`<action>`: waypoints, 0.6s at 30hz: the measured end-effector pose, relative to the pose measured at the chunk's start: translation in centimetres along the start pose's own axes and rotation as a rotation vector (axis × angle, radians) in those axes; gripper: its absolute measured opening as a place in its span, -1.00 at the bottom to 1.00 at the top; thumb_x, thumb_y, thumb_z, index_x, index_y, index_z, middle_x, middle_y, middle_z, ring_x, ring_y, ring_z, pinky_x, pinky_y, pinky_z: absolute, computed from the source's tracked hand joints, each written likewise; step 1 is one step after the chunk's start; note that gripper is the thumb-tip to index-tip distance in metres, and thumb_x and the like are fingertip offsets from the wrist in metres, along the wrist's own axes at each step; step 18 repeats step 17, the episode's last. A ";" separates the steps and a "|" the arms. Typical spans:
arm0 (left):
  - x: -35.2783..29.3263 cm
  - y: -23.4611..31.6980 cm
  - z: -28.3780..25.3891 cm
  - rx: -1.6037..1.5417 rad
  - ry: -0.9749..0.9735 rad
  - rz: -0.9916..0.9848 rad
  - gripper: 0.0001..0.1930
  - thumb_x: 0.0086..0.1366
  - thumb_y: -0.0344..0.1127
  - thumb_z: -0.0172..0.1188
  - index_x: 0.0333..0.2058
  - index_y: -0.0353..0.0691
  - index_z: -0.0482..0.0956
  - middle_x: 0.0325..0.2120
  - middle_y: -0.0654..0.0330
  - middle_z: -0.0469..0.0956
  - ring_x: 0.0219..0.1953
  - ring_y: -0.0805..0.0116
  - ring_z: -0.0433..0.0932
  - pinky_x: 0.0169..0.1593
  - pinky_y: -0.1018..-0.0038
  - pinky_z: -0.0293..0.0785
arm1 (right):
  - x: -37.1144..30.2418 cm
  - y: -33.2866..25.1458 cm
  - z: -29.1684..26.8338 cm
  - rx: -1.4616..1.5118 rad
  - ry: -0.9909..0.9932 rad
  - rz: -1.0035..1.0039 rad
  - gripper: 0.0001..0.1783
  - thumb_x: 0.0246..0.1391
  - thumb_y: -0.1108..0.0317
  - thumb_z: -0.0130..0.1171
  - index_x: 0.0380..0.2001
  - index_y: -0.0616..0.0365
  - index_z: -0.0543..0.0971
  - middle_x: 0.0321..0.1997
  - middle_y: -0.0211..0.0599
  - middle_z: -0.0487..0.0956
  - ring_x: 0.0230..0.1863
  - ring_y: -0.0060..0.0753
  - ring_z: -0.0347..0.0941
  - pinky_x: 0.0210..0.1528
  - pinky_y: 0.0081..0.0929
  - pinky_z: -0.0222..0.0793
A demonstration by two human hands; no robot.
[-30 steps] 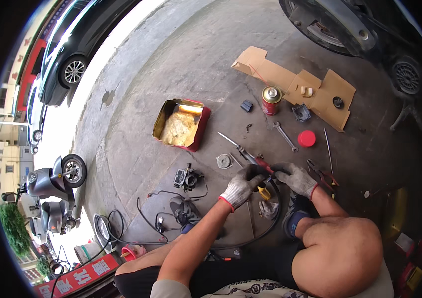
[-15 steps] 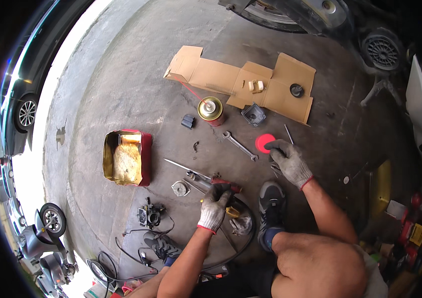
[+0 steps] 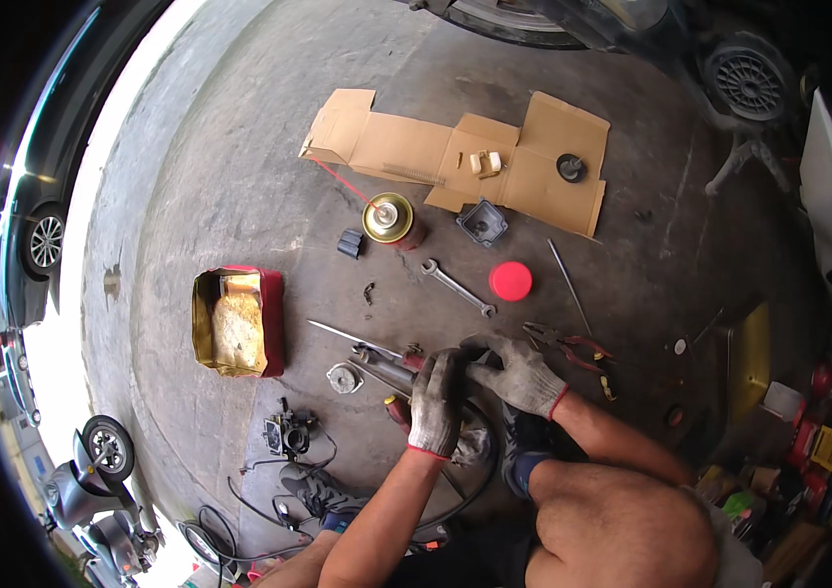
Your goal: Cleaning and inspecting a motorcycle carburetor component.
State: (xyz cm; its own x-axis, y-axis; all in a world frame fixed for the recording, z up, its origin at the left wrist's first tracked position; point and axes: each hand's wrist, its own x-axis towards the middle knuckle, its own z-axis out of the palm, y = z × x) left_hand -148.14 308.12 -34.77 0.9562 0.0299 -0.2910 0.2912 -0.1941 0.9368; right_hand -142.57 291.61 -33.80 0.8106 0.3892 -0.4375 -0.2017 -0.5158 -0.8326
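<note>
Both my hands wear grey work gloves with red cuffs. My left hand [image 3: 438,400] is closed low over the tools, with its fingertips together; whatever it holds is hidden. My right hand [image 3: 522,374] meets it, thumb and fingers drawn in against the left fingers, their contents not visible. Under and beside the left hand are a long screwdriver [image 3: 352,336], a metal tool [image 3: 382,368] and a red-and-yellow handle [image 3: 398,412]. A round red cap [image 3: 510,281] lies beyond my hands, near an open-ended wrench [image 3: 458,288]. Red-handled pliers [image 3: 568,340] lie right of it.
A spray can [image 3: 389,219] with a red straw stands ahead, before flattened cardboard [image 3: 406,145] bearing small parts. A float bowl [image 3: 483,223] sits nearby. Left are a cut-open red tin [image 3: 275,323], a round metal cover [image 3: 343,378] and a carburetor [image 3: 289,431]. A black hose [image 3: 494,461] curves by my feet.
My right hand has let go of the red cap, which now rests on the floor, and has come back to my left hand. The pliers it covered are now visible.
</note>
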 end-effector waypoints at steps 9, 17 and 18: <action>-1.6 1.3 3.1 -0.642 0.137 -0.316 -0.56 0.22 -0.46 0.12 0.11 -0.29 0.43 -0.07 0.05 0.54 -0.02 0.11 0.53 0.04 0.26 0.45 | -0.4 2.2 2.3 0.057 0.266 -0.062 -0.76 0.09 0.25 0.26 -0.20 0.08 0.54 -0.14 -0.21 0.56 -0.11 -0.04 0.51 -0.04 -0.20 0.43; -2.0 2.0 3.1 -0.958 -0.073 -0.441 -0.51 0.46 -0.17 -0.03 0.28 -0.25 0.29 0.18 0.14 0.41 0.21 0.26 0.39 0.22 0.33 0.35 | -0.9 3.2 1.1 0.126 0.286 0.056 -0.78 0.07 0.30 0.28 -0.22 0.11 0.57 -0.17 -0.17 0.59 -0.10 -0.17 0.54 0.02 -0.21 0.41; -2.0 2.0 3.1 -0.958 -0.073 -0.441 -0.51 0.46 -0.17 -0.03 0.28 -0.25 0.29 0.18 0.14 0.41 0.21 0.26 0.39 0.22 0.33 0.35 | -0.9 3.2 1.1 0.126 0.286 0.056 -0.78 0.07 0.30 0.28 -0.22 0.11 0.57 -0.17 -0.17 0.59 -0.10 -0.17 0.54 0.02 -0.21 0.41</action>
